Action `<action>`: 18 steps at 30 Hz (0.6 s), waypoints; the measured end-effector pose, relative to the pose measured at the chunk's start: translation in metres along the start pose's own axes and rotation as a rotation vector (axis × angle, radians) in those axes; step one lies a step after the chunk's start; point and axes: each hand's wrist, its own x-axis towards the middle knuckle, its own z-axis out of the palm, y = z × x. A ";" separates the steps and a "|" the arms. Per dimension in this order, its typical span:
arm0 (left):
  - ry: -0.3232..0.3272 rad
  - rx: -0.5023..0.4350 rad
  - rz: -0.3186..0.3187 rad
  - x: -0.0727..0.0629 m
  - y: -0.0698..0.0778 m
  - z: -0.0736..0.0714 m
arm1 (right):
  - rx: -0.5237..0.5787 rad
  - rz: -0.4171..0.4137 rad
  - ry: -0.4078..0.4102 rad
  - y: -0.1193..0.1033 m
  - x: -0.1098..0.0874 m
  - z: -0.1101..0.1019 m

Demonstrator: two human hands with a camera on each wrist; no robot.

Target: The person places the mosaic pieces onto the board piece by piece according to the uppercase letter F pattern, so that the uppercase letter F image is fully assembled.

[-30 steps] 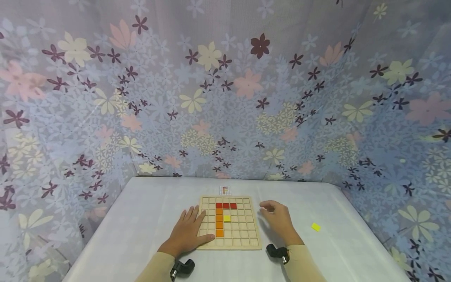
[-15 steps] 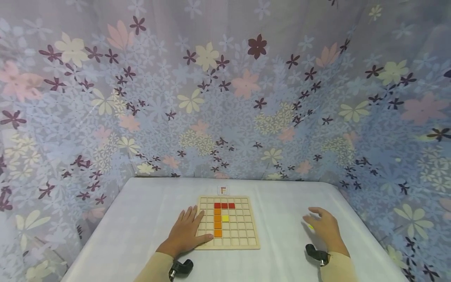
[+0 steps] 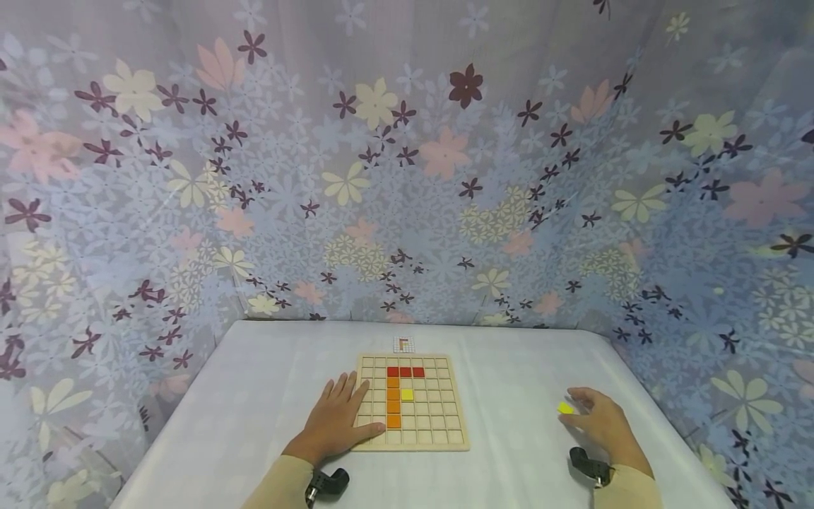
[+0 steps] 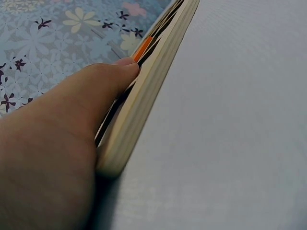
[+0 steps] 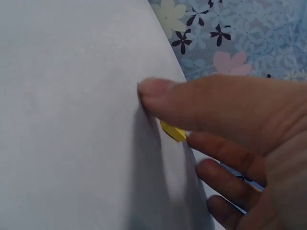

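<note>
My left hand [image 3: 337,417] lies flat with spread fingers on the left side of a wooden grid board [image 3: 439,447]. Its thumb rests over the board's near left part, seen close up in the left wrist view. Red tiles [image 3: 405,372], a column of orange tiles [image 3: 393,406] and one yellow tile [image 3: 407,394] sit in the board's squares. Far to the right, a loose yellow tile [image 3: 564,408] lies on the table between the parted thumb and forefinger of my right hand [image 3: 600,420]. In the right wrist view, the thumb [image 5: 192,103] partly hides this tile [image 5: 173,132].
A small printed pattern card [image 3: 403,344] lies just beyond the board's far edge. White cloth covers the table [image 3: 509,396], and a flowered curtain [image 3: 407,177] hangs behind it. Each wrist wears a black camera mount [image 3: 591,466].
My right hand has moved from beside the board out to the right, to the loose yellow tile, and its thumb and forefinger now straddle it. The left hand stays on the board.
</note>
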 end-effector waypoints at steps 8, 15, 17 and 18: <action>-0.003 -0.001 -0.007 0.001 0.000 0.000 | 0.010 -0.057 0.035 -0.002 -0.002 0.002; -0.005 0.022 -0.005 0.002 -0.003 0.004 | 0.004 -0.107 0.058 -0.003 -0.002 0.005; 0.001 0.026 -0.004 0.002 -0.004 0.005 | 0.000 -0.117 0.066 -0.004 -0.002 0.006; 0.002 0.026 -0.004 0.002 -0.004 0.005 | 0.001 -0.112 0.068 -0.005 -0.002 0.007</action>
